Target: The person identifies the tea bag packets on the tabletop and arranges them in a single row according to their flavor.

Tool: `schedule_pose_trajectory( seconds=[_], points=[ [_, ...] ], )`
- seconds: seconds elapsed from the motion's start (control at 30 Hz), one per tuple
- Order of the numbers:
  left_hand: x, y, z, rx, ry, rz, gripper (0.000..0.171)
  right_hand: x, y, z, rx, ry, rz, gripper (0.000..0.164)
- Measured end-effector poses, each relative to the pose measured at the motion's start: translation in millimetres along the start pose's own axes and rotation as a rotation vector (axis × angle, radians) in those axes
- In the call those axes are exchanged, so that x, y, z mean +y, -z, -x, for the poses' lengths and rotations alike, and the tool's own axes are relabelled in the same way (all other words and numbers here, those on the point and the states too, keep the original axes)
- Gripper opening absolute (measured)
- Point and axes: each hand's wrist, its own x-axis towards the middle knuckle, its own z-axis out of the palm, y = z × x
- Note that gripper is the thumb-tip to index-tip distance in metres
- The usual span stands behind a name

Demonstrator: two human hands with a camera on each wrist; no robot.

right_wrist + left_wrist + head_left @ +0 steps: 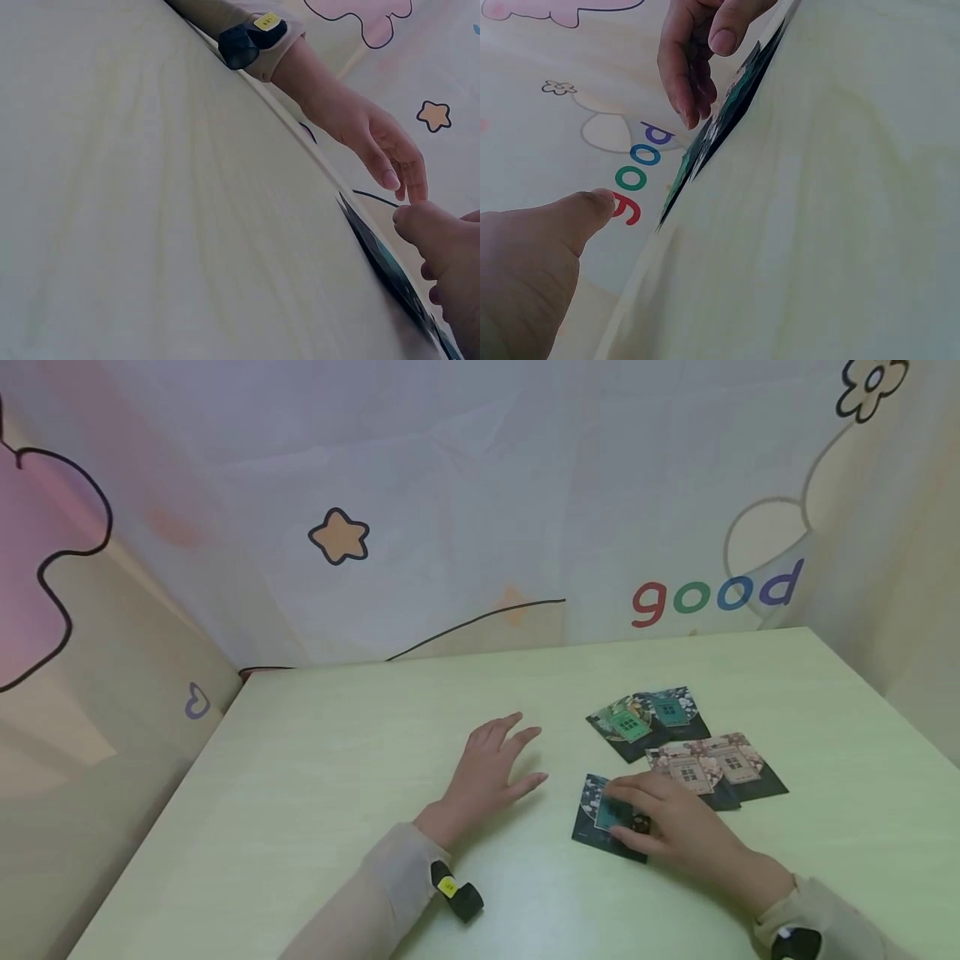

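A flat square packet (603,814) with a dark base, pale flowers and a teal label lies on the table. My right hand (671,818) is over its right side, thumb and fingers spread and loosely bent, hiding part of it. In the right wrist view, the thumb (420,225) shows just above the packet's edge (386,262). My left hand (487,768) hovers to the left with its fingers spread, holding nothing. Behind the right hand lie two pink-flowered packets, one (690,775) overlapping the other (738,764).
Farther back, a green-labelled packet (628,727) and a teal-labelled packet (672,710) overlap. The pale green table (337,777) meets a printed cloth backdrop (465,527) at its far edge. Black cameras are strapped at both wrists, the left one (459,893) over a beige sleeve.
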Motion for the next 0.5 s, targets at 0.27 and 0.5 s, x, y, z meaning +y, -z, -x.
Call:
schedule_pose_trajectory(
  seconds=[0.27,0.5],
  points=[
    [6.9,-14.4,-13.7,-0.022,0.013,0.010,0.053,0,-2,1,-0.008,0.021,-0.008,0.040],
    [15.0,-20.2,-28.7,-0.073,0.031,0.042,0.052,1,-2,1,-0.021,0.027,-0.013,0.037]
  ],
)
